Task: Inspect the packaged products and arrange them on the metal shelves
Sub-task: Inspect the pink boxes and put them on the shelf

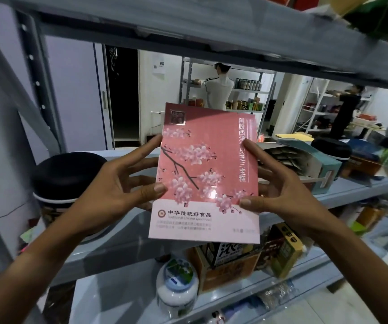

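Observation:
A flat pink box [205,174] printed with cherry blossoms and Chinese text is held upright in front of the grey metal shelf [356,190]. My left hand [120,183] holds its left edge, thumb on the front face and fingers behind. My right hand [281,183] holds the right edge the same way, thumb pressed near the lower right of the blossoms. The box's front faces me, tilted slightly.
A black round lidded tin [64,176] stands on the middle shelf at left. An opened teal box of sachets [305,162] and more packages lie to the right. A white jar [176,288] and cartons [235,265] fill the lower shelf. Two people work at far shelves.

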